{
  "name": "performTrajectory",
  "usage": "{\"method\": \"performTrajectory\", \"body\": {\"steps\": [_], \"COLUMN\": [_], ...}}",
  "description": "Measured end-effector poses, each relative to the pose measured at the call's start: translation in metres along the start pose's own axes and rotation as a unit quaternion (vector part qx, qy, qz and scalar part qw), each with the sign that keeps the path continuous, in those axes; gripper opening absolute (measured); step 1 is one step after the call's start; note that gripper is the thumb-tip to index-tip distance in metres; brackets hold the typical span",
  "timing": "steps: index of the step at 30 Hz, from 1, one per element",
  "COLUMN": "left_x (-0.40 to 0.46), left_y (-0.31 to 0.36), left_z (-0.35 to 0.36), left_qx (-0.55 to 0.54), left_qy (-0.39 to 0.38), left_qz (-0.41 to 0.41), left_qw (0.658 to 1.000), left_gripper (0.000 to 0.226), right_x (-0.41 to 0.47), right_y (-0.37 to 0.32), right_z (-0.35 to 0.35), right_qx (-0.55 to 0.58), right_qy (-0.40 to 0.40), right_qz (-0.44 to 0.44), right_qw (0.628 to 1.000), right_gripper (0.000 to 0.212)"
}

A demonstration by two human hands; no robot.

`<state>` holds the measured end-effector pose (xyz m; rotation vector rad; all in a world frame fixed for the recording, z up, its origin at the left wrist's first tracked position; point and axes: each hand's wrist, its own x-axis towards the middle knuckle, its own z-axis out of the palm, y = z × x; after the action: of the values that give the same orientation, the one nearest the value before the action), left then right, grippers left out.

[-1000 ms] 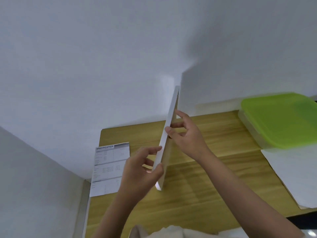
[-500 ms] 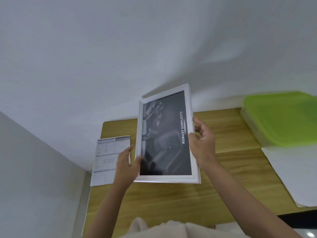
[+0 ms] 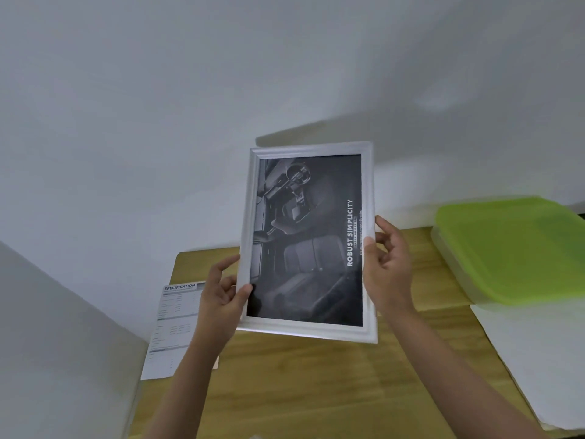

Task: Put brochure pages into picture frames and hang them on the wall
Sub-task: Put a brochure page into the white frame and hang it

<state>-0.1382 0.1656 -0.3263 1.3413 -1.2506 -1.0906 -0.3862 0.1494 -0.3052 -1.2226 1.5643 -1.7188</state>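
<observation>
Fingers of the left hand [image 3: 221, 299] and right hand [image 3: 384, 267] pinch the side rails of the white picture frame [image 3: 308, 332] mid-picture, likely light, rigid, with a breakable front.

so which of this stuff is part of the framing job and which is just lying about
In the job: frame with brochure page, held by left hand and right hand; wall.
Lying about: green-lidded box, spec sheet, white sheet, table.
</observation>
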Motion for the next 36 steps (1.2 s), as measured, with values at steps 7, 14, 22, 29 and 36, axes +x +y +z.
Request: {"method": "performTrajectory", "body": {"steps": [7, 14, 22, 29, 36], "left_x": [0.047, 0.087, 0.123, 0.143, 0.156], "left_y": [0.084, 0.168, 0.246, 0.277, 0.267], "left_z": [0.045, 0.084, 0.103, 0.106, 0.111], "left_qx": [-0.017, -0.016, -0.02, 0.002, 0.002], "left_qy": [0.027, 0.075, 0.134, 0.16, 0.164], "left_qz": [0.105, 0.216, 0.316, 0.332, 0.321], "left_qw": [0.994, 0.973, 0.939, 0.929, 0.933], "left_gripper": [0.051, 0.05, 0.047, 0.047, 0.05], "right_x": [0.094, 0.179, 0.257, 0.29, 0.302], "right_y": [-0.044, -0.112, -0.187, -0.207, -0.197], "right_z": [-0.021, -0.04, -0.043, -0.035, -0.028], "right_qx": [0.042, 0.086, 0.135, 0.153, 0.158], "right_qy": [0.017, 0.029, 0.008, -0.006, -0.016], "right_qz": [-0.088, -0.206, -0.32, -0.331, -0.329], "right_qw": [0.995, 0.974, 0.938, 0.931, 0.931], "right_gripper": [0.036, 0.037, 0.038, 0.039, 0.039]}}
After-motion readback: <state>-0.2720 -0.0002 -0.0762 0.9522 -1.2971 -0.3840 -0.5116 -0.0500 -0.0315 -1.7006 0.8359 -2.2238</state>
